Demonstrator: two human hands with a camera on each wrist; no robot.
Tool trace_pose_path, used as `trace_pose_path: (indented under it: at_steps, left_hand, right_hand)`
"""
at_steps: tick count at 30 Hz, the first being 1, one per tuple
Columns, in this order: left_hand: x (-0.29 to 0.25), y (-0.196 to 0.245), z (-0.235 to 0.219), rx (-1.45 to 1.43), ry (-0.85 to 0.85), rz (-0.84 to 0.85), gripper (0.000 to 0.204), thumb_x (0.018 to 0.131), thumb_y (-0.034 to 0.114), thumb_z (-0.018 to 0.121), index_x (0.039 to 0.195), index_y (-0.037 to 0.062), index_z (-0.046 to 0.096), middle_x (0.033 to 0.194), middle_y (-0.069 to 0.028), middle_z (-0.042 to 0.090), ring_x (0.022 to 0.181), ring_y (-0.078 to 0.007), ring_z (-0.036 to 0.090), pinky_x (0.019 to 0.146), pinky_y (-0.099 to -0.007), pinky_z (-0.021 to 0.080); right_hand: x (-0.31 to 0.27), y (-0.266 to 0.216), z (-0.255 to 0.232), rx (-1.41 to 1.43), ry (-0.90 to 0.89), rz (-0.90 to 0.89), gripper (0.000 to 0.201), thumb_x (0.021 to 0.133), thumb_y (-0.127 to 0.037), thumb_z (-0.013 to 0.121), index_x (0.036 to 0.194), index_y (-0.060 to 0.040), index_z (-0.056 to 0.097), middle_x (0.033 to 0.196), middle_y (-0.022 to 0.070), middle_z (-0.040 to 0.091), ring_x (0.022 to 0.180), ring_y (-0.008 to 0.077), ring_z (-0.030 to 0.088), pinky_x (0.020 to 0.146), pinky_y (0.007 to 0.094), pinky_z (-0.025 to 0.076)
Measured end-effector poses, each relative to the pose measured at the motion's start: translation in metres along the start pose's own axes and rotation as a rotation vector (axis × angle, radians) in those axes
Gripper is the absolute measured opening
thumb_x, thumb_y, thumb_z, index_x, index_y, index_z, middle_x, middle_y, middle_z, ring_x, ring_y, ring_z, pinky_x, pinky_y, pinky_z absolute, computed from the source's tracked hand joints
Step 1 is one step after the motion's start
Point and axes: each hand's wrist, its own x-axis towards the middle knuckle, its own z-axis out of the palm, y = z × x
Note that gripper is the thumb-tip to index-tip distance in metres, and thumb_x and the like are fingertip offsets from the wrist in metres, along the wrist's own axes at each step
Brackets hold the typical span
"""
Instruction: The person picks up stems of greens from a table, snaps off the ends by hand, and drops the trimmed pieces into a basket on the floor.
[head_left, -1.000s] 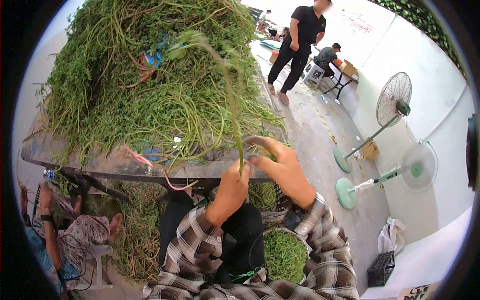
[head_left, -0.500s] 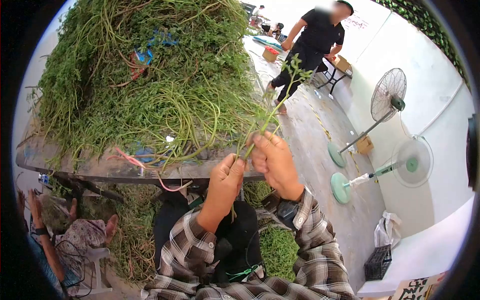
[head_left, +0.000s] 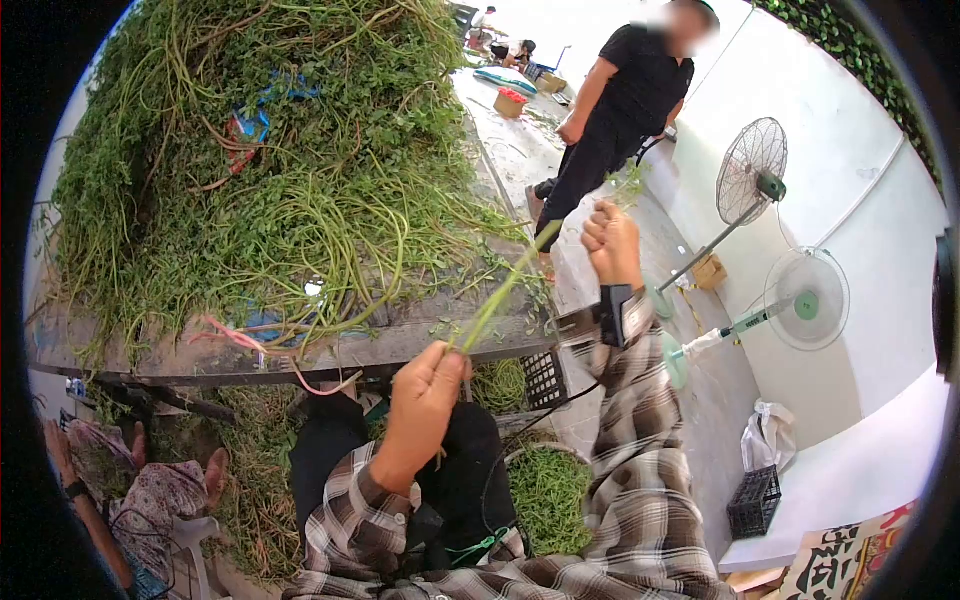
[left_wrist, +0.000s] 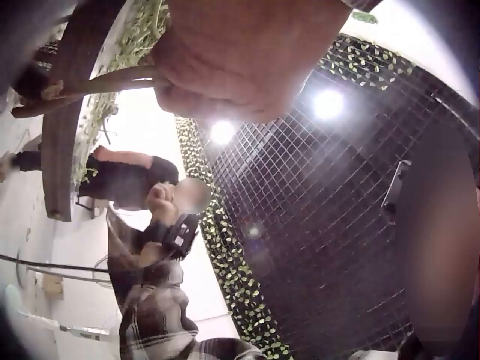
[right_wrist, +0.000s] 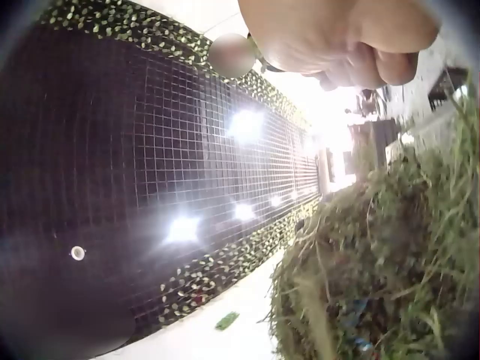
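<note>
A long green stem [head_left: 505, 290] slants up from my left hand [head_left: 425, 395], which pinches it just off the table's front edge. The left wrist view shows the stem [left_wrist: 90, 86] sticking out of the curled fingers of the left hand [left_wrist: 225, 64]. Up and to the right, my right hand [head_left: 612, 243] is raised with curled fingers, holding a leafy sprig [head_left: 628, 183] that shows blurred beyond the knuckles. In the right wrist view the right hand [right_wrist: 345, 37] is seen from its underside. A big heap of leafy stems [head_left: 270, 170] covers the table [head_left: 420, 335].
A round container of trimmed greens [head_left: 548, 500] stands below, right of my knees. A pink cord [head_left: 330, 385] hangs over the table edge. Two fans [head_left: 752, 185] stand on the right. A person in black [head_left: 635, 95] is beyond the table; another person's arm [head_left: 95, 520] is lower left.
My right hand has moved from beside the left hand up and to the right, away along the stem. The left hand has dropped slightly, still holding the stem. The person in black has come closer.
</note>
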Motion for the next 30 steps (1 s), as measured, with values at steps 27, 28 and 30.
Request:
trace_pose_path:
  at_steps: [27,28,30]
  left_hand:
    - [0.009,0.001,0.008,-0.375,0.073,-0.184,0.021,0.094,0.026,0.048,0.089,0.0062,0.053,0.056,0.0078,0.033,0.044,0.0003,0.026,0.038,-0.0157,0.021]
    - [0.009,0.001,0.01,-0.359,0.052,-0.188,0.021,0.094,0.025,0.048,0.089,0.0059,0.054,0.056,0.0075,0.033,0.044,0.0002,0.026,0.038,-0.0158,0.021]
    - [0.009,0.0,0.012,-0.338,0.018,-0.199,0.022,0.094,0.025,0.048,0.089,0.0047,0.056,0.057,0.0065,0.035,0.046,-0.0004,0.028,0.039,-0.0161,0.022]
  right_hand:
    - [-0.306,0.14,-0.328,-1.541,0.164,0.451,0.044,0.079,-0.031,0.059,0.113,-0.0038,0.055,0.1,0.0204,0.062,0.091,0.0345,0.06,0.077,0.0387,0.046]
    - [-0.287,0.133,-0.307,-1.528,0.1,0.296,0.037,0.083,-0.026,0.057,0.11,-0.0007,0.056,0.093,0.0169,0.063,0.085,0.028,0.062,0.075,0.0347,0.046]
    - [-0.248,0.101,-0.223,-1.268,0.039,0.097,0.028,0.087,-0.02,0.053,0.104,0.001,0.058,0.087,0.0109,0.063,0.08,0.0191,0.061,0.072,0.0308,0.047]
